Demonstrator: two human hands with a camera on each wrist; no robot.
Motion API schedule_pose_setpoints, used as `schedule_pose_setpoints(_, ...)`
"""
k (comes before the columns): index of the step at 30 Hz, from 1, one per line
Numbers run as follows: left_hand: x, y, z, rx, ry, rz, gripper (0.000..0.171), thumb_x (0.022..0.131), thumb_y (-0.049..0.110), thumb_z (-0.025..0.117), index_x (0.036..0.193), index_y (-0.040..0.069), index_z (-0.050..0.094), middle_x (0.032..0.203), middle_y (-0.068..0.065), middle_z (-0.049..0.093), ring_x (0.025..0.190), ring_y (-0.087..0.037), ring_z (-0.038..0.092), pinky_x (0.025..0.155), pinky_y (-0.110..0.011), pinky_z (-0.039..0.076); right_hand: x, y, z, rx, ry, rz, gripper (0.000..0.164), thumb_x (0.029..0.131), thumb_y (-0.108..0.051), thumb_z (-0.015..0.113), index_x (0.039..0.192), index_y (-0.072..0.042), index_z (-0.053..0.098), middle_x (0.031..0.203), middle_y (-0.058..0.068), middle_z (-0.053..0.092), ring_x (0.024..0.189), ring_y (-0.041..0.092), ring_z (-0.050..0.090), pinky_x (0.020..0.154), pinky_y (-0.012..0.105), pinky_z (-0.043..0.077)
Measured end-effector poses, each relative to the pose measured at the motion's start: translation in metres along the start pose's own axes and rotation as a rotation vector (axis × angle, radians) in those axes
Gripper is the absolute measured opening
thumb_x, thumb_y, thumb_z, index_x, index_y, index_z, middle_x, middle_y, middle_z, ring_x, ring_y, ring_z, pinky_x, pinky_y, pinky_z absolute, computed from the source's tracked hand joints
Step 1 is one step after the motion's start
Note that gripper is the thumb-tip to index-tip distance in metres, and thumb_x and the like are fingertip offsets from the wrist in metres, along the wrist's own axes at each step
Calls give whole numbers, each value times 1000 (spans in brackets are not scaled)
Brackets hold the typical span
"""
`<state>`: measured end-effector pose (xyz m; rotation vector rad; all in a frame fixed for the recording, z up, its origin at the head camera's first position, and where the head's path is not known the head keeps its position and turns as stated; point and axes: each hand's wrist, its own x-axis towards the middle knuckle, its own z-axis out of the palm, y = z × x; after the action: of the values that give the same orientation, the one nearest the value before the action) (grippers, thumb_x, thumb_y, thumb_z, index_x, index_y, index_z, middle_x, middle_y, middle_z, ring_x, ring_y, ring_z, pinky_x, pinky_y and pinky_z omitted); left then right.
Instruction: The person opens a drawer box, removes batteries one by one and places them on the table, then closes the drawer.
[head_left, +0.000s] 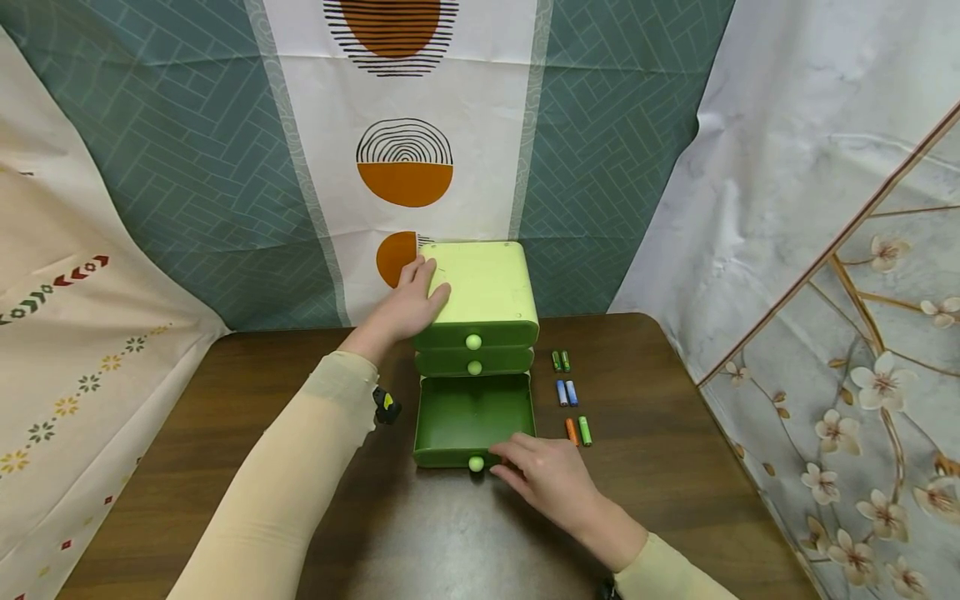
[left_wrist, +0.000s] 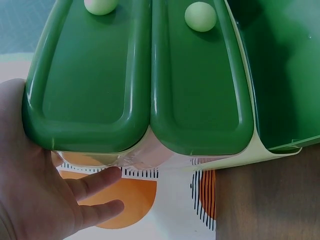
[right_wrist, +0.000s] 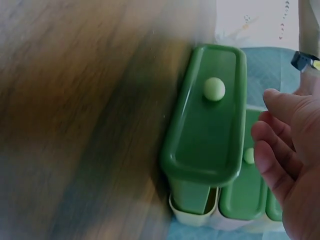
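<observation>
A small drawer cabinet (head_left: 486, 283) with a pale green top stands on the table, its bottom drawer (head_left: 474, 414) pulled out and bare inside. My left hand (head_left: 408, 304) rests on the cabinet's upper left edge; in the left wrist view its fingers (left_wrist: 95, 185) spread along the side. Beside the light green knob (head_left: 476, 464) of the bottom drawer is my right hand (head_left: 551, 479), its fingers loosely bent at the drawer's front right corner. From the right wrist view, this hand holds nothing and the knob (right_wrist: 214, 89) is apart from the fingertips.
Right of the cabinet lie three pairs of batteries: small green ones (head_left: 561, 361), blue-and-white ones (head_left: 567, 392), and an orange one (head_left: 572, 431) with a green one (head_left: 585, 431). The two upper drawers (head_left: 442, 362) are pushed in. Patterned cloths (head_left: 622, 150) hang around the wooden table (head_left: 645, 400).
</observation>
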<state>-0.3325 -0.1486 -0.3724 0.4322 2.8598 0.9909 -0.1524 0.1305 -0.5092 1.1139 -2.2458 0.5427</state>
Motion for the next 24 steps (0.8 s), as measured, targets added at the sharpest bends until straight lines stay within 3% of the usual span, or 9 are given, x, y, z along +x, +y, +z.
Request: schedule_pose_setpoints(24,0,-1,0,-4,-4,-3,80,117,57,32,180,17,3,184,-6,-10,164,-43,26,129,-60,28,3,-4,22,-73,-118,-38,25,87,-23,98,107,-17,85,92,-11,74,71,0,68,58,22,56)
